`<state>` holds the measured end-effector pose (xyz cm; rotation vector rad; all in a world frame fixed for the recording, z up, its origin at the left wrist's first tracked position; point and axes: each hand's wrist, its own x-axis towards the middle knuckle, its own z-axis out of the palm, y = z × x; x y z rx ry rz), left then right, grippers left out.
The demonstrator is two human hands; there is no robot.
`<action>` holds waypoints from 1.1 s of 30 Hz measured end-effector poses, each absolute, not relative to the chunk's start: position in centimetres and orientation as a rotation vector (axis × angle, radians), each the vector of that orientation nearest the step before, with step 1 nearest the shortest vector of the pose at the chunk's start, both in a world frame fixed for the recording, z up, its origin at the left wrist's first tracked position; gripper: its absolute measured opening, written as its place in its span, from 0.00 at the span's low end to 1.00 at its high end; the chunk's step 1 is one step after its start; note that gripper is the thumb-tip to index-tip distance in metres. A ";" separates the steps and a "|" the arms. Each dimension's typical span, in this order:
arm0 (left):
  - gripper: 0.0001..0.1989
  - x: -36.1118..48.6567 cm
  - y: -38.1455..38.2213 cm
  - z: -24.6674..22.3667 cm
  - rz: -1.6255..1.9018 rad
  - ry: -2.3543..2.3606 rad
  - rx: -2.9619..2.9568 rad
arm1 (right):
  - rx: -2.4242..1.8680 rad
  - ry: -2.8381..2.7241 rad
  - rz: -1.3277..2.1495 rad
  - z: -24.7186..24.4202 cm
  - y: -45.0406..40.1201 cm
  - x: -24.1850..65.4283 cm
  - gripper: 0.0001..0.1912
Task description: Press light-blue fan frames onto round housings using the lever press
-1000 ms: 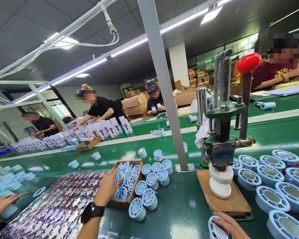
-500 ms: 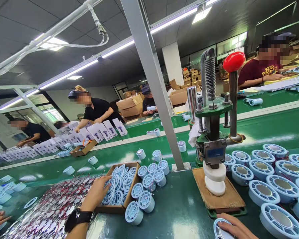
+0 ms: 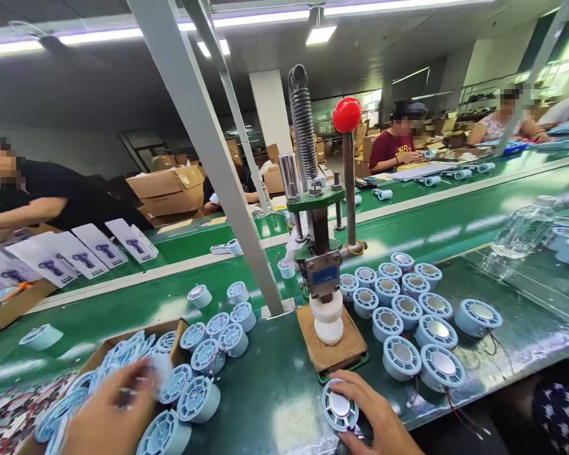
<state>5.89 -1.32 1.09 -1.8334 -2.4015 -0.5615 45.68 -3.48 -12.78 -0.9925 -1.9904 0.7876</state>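
Observation:
My left hand is over a cardboard box of light blue plastic rings. Its fingers are curled and smeared by motion, with a blurred pale blue piece at the fingertips. Fingers and thumb of my right hand grip a round light blue fan housing by its sides, its silver disc facing up. That housing is just in front of a hand press with a red-knobbed lever. The press's white round pads sit over a brown board.
Several housings with silver discs stand right of the press. Others without discs stand beside the box. A metal post rises behind the bench. A clear plastic bottle is at right. Co-workers sit across the green belt.
The view has swung right. My left hand has lifted from the rings with a pale blue piece at its fingers. My right hand now shows more fully, still on the fan housing.

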 end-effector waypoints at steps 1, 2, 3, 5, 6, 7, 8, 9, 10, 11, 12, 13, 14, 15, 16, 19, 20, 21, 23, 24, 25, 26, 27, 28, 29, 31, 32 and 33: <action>0.22 9.8 -2.1 -0.4 -0.579 -2.388 -1.984 | -1.007 -1.991 0.787 -13.1 -3.6 45.7 0.33; 0.21 13.5 -2.7 -1.9 -0.541 -2.324 -2.150 | -1.018 -2.002 0.786 -13.4 -3.7 45.8 0.33; 0.19 16.8 -3.2 -3.2 -0.420 -2.286 -2.320 | -1.021 -2.017 0.783 -13.7 -3.7 45.9 0.34; 0.19 21.1 -3.7 -5.1 -0.245 -2.320 -2.375 | -1.010 -2.048 0.774 -14.3 -3.8 46.5 0.33; 0.20 22.0 -3.8 -5.7 -0.190 -2.345 -2.361 | -1.000 -2.062 0.765 -14.5 -3.8 46.8 0.33; 0.21 22.3 -3.9 -6.0 -0.183 -2.357 -2.338 | -0.986 -2.072 0.753 -14.7 -3.8 47.1 0.33; 0.21 22.1 -4.0 -6.2 -0.206 -2.347 -2.343 | -0.977 -2.078 0.738 -14.9 -3.9 47.3 0.32; 0.22 21.7 -4.2 -6.4 -0.250 -2.318 -2.374 | -0.970 -2.081 0.721 -15.1 -3.9 47.4 0.32; 0.23 21.2 -4.4 -6.7 -0.292 -2.285 -2.419 | -0.973 -2.076 0.698 -15.2 -3.9 47.5 0.33; 0.26 20.8 -4.5 -7.1 -0.321 -2.265 -2.460 | -0.982 -2.066 0.671 -15.4 -4.0 47.5 0.33; 0.29 20.7 -4.7 -7.6 -0.342 -2.262 -2.475 | -0.992 -2.050 0.643 -15.5 -4.0 47.4 0.34; 0.32 20.7 -4.8 -8.2 -0.359 -2.277 -2.454 | -0.997 -2.033 0.616 -15.6 -4.1 47.3 0.35; 0.32 20.9 -4.9 -8.7 -0.384 -2.294 -2.406 | -1.000 -2.015 0.594 -15.7 -4.1 47.0 0.36; 0.31 21.2 -5.0 -9.3 -0.429 -2.306 -2.350 | -0.997 -1.997 0.576 -15.7 -4.1 46.8 0.36; 0.29 21.6 -5.0 -9.6 -0.495 -2.312 -2.308 | -0.992 -1.982 0.562 -15.6 -4.1 46.4 0.36; 0.25 22.5 -5.0 -9.5 -0.794 -2.339 -2.313 | -0.966 -1.960 0.514 -15.3 -4.0 45.2 0.37; 0.26 22.9 -5.0 -9.1 -0.910 -2.329 -2.357 | -0.958 -1.953 0.500 -15.2 -4.0 44.7 0.38; 0.28 23.2 -5.0 -8.6 -1.003 -2.285 -2.435 | -0.948 -1.939 0.493 -15.1 -4.0 44.2 0.38; 0.34 24.1 -5.0 -7.8 -1.115 -2.121 -2.611 | -0.926 -1.878 0.503 -14.8 -4.1 43.2 0.35; 0.36 24.6 -5.1 -7.6 -1.141 -2.041 -2.678 | -0.920 -1.840 0.512 -14.7 -4.2 42.7 0.34; 0.38 25.2 -5.1 -7.5 -1.157 -1.991 -2.713 | -0.920 -1.802 0.518 -14.6 -4.3 42.3 0.33; 0.39 25.7 -5.1 -7.5 -1.182 -1.981 -2.711 | -0.929 -1.770 0.519 -14.5 -4.4 42.0 0.33; 0.40 26.1 -5.2 -7.7 -1.219 -1.998 -2.681 | -0.949 -1.745 0.518 -14.4 -4.6 41.8 0.33; 0.39 26.5 -5.2 -7.9 -1.258 -2.024 -2.643 | -0.971 -1.730 0.516 -14.3 -4.7 41.7 0.33; 0.38 26.7 -5.2 -8.1 -1.286 -2.044 -2.620 | -0.993 -1.719 0.515 -14.1 -4.9 41.6 0.33; 0.35 26.9 -5.3 -8.5 -1.348 -2.069 -2.580 | -1.019 -1.717 0.520 -14.0 -5.1 41.6 0.33; 0.34 27.0 -5.3 -8.8 -1.381 -2.073 -2.564 | -1.025 -1.723 0.524 -13.9 -5.1 41.7 0.34; 0.33 27.0 -5.4 -9.0 -1.414 -2.079 -2.546 | -1.028 -1.732 0.527 -14.0 -5.2 41.6 0.35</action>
